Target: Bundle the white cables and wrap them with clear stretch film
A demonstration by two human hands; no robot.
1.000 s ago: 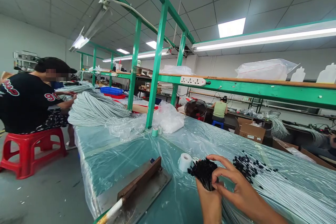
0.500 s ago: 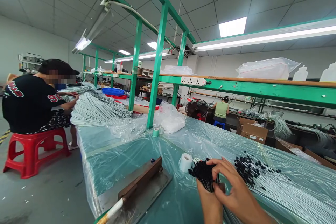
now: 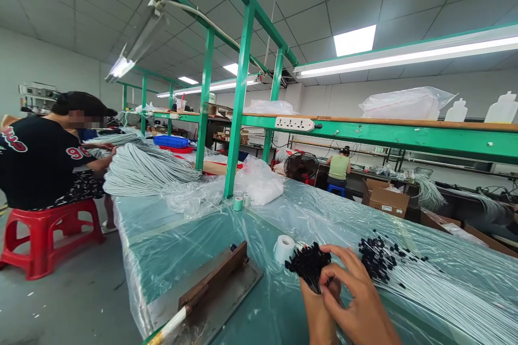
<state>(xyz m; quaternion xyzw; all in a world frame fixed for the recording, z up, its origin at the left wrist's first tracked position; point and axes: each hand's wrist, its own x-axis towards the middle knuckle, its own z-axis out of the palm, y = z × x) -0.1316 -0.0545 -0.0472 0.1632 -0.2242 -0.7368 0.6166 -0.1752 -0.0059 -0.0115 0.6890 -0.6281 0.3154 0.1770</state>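
My left hand (image 3: 319, 312) is wrapped round a bundle of thin cables with black tips (image 3: 307, 265), held upright at the bench's near edge. My right hand (image 3: 358, 302) lies over the left hand, its fingers curled against the same bundle just below the black tips. A bigger heap of white cables with black ends (image 3: 408, 275) lies on the bench to the right of my hands. A small white tape roll (image 3: 284, 248) stands just left of the bundle.
The bench (image 3: 194, 226) is covered in clear plastic sheet. A metal and wood jig (image 3: 214, 285) sits at its near left corner. Green posts (image 3: 237, 97) carry a shelf. A person in black sits on a red stool (image 3: 44, 232) at the left with grey cables (image 3: 141, 170). Another person works far back.
My right hand has slid down and closed in over the left hand and the bundle. The view has shifted slightly; the bundle stays in about the same place.
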